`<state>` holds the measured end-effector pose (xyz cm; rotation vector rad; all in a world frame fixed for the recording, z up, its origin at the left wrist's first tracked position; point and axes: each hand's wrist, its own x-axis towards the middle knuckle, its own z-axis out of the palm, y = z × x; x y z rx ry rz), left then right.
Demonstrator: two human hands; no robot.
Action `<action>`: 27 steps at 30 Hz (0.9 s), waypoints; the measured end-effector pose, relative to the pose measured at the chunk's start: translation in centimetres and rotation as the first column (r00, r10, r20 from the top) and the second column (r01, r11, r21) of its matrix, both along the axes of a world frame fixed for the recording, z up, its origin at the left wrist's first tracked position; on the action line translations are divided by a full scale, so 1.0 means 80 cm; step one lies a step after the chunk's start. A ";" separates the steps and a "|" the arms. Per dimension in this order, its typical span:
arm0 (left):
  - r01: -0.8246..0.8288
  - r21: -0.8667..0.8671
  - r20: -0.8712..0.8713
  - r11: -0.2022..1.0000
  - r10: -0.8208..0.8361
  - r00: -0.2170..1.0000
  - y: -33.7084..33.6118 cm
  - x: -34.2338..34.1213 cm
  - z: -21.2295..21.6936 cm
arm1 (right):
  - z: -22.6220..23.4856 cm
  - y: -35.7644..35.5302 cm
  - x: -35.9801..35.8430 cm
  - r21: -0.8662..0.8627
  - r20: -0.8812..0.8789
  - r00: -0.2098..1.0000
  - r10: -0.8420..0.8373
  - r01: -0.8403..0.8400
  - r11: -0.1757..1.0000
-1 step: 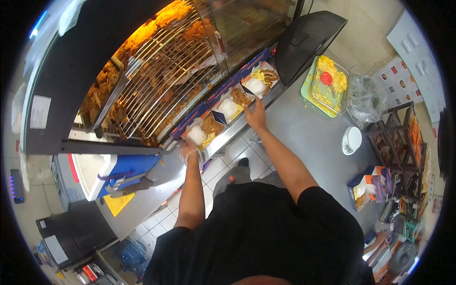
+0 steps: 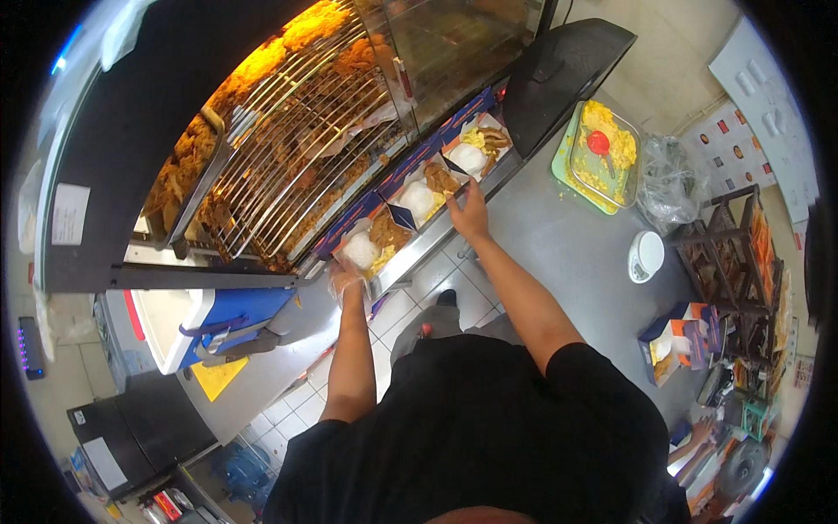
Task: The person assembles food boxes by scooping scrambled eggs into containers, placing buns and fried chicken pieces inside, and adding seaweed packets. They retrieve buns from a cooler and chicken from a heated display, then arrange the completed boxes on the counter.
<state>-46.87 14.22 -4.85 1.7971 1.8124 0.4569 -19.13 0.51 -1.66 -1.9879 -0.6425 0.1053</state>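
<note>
Three open meal boxes stand in a row on the steel ledge (image 2: 410, 262) below a heated cabinet. Each holds a white rice mound and fried pieces: the left box (image 2: 365, 249), the middle box (image 2: 417, 203), the right box (image 2: 477, 150). My left hand (image 2: 343, 281), in a crinkled clear glove, is at the near corner of the left box; the glove hides its fingers. My bare right hand (image 2: 470, 215) rests with fingers apart against the near edge of the middle box.
Fried chicken (image 2: 288, 122) lies on wire racks in the cabinet. On the steel counter (image 2: 567, 244) are a tray of yellow food (image 2: 611, 148) with a red scoop, a clear bag (image 2: 668, 179), a white round dish (image 2: 646, 255) and a wire rack (image 2: 733, 253). A blue cooler (image 2: 218, 323) stands lower left. Another person's hand (image 2: 698, 432) shows lower right.
</note>
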 end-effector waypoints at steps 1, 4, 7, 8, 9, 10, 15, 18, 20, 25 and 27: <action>0.030 -0.019 -0.053 0.999 -0.031 0.998 -0.002 -0.006 -0.006 | -0.005 -0.001 -0.006 0.022 -0.021 1.000 -0.008 0.008 1.000; 0.024 0.023 -0.035 0.999 -0.023 0.999 0.005 -0.095 -0.077 | 0.017 0.017 -0.019 -0.016 -0.158 0.987 0.029 -0.032 0.999; 0.193 0.066 -0.337 0.979 -0.160 0.928 0.005 -0.076 -0.027 | 0.013 0.013 0.016 -0.146 0.000 0.996 -0.093 0.092 0.985; 0.106 0.106 -0.161 0.989 -0.088 0.983 -0.003 -0.096 -0.010 | 0.013 0.014 0.017 -0.202 0.075 0.990 -0.117 0.130 0.971; 0.057 0.161 -0.091 0.985 -0.043 0.995 0.000 -0.152 -0.045 | 0.027 0.023 0.010 -0.228 0.061 0.995 -0.082 0.093 0.969; -0.007 0.214 -0.020 0.977 0.011 1.000 0.005 -0.204 -0.082 | 0.048 0.034 0.001 -0.253 0.045 0.998 -0.032 0.042 0.967; 0.053 0.054 0.113 0.997 -0.059 0.992 -0.005 -0.234 -0.025 | 0.032 0.038 -0.020 -0.169 0.077 0.979 -0.189 0.199 0.965; -0.200 -0.125 0.670 0.972 0.231 0.706 -0.003 -0.239 -0.046 | 0.003 0.050 -0.030 0.053 0.075 0.956 -0.284 0.281 0.958; -0.200 -0.100 0.630 0.975 0.218 0.745 -0.023 -0.203 0.002 | -0.011 0.048 -0.030 0.031 0.072 0.942 -0.328 0.327 0.945; -0.193 0.020 0.305 0.981 0.178 0.936 -0.003 -0.277 -0.067 | 0.023 0.043 -0.032 -0.188 -0.110 0.987 -0.113 0.091 0.978; -0.169 -0.035 0.373 0.985 0.170 0.912 -0.006 -0.260 -0.048 | 0.029 0.043 -0.020 -0.280 -0.155 0.988 0.016 -0.060 0.958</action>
